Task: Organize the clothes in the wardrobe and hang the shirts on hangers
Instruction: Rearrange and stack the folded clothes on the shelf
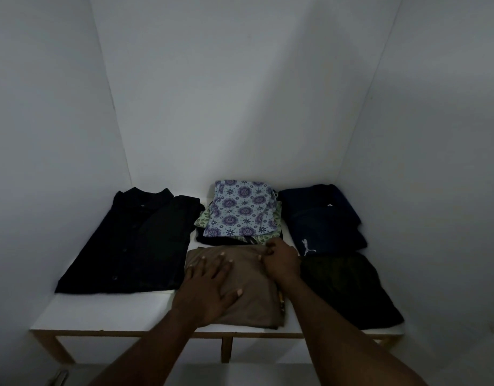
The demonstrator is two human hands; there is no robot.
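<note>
A folded brown garment (254, 296) lies at the front middle of the white wardrobe shelf (106, 310). My left hand (209, 285) rests flat on it, fingers spread. My right hand (282, 260) pinches the brown garment's far right corner. Behind it sits a stack topped by a blue floral cloth (240, 210). A black buttoned shirt (134, 240) lies folded on the left. Dark navy shorts with a white logo (321, 218) lie at the back right, and a folded black garment (348, 288) in front of them.
White wardrobe walls close in on the left, back and right. The shelf's wooden front edge (167, 334) has a divider post (226, 349) beneath it. A bare strip of shelf shows at the front left.
</note>
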